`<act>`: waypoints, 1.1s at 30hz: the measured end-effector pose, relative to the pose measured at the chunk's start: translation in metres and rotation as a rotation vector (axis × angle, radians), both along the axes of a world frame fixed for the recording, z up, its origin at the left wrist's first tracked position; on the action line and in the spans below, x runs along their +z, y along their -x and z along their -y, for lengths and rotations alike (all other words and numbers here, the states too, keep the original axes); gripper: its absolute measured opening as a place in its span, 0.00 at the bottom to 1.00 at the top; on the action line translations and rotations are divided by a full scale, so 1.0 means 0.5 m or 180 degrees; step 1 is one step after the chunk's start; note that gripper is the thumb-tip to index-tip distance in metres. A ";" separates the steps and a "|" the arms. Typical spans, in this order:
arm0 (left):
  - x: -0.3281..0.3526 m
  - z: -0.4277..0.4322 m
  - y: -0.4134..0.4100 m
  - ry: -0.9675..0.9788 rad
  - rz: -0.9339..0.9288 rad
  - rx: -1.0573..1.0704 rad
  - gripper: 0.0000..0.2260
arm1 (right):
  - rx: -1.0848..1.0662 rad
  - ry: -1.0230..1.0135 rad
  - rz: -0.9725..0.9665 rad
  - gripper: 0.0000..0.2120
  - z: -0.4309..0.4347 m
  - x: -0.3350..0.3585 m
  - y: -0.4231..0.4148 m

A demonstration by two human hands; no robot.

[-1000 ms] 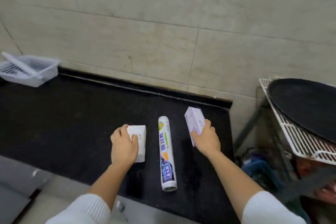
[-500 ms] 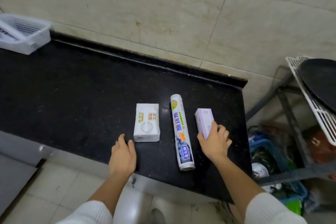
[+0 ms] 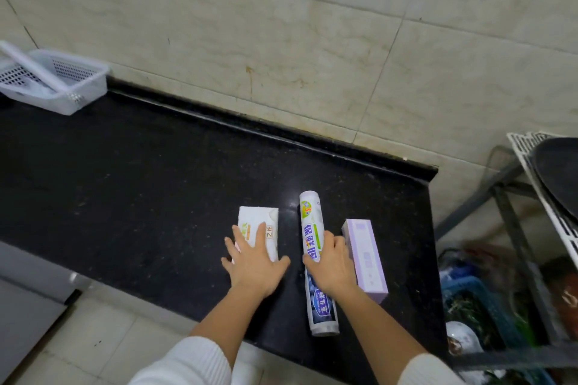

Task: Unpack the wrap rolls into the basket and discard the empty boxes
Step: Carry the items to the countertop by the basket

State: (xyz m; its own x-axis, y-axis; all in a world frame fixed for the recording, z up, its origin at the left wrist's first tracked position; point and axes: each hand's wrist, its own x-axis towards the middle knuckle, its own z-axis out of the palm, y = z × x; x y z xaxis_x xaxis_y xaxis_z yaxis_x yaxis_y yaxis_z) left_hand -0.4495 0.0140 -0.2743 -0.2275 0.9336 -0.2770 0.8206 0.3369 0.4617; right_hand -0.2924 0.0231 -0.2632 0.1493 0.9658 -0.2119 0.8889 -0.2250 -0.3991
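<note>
Half a second ago the left hand (image 3: pixel 255 269) lay on the bare table (image 3: pixel 125 181); now it rests open on the white box (image 3: pixel 259 228). The right hand (image 3: pixel 333 266) left the purple box (image 3: pixel 366 256) and now curls loosely over the roll (image 3: pixel 314 259), grip not closed. The basket (image 3: pixel 72 84) stands far left, so unpacking is only starting.

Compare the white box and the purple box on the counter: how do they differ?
The white box is wider and shorter; the purple box is narrow and long. The left hand lies on the white box; nothing covers the purple box. Both lie flat on the counter, flanking the roll.
</note>
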 end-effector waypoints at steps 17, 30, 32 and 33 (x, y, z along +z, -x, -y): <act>0.063 -0.077 0.356 -0.0446 0.0464 0.1037 0.44 | 0.0233 0.0209 -0.0720 0.26 -0.177 0.011 0.308; 0.046 -0.067 1.063 -0.0315 0.0146 0.1363 0.43 | 0.0680 0.0421 -0.1028 0.25 -0.230 0.012 1.017; 0.051 -0.075 1.137 -0.0315 0.0100 0.1394 0.43 | 0.0728 0.0476 -0.0999 0.25 -0.239 0.010 1.097; 0.053 -0.083 1.177 -0.0299 0.0084 0.1448 0.43 | 0.0749 0.0502 -0.0953 0.25 -0.247 0.006 1.139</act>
State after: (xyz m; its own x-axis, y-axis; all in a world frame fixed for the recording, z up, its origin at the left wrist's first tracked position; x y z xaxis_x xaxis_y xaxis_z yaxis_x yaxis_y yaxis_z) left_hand -1.0379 0.0554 -0.2479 -0.6137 0.7618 -0.2072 0.5866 0.6157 0.5261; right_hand -0.8621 0.1468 -0.2601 -0.1626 0.9185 -0.3605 0.7732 -0.1084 -0.6248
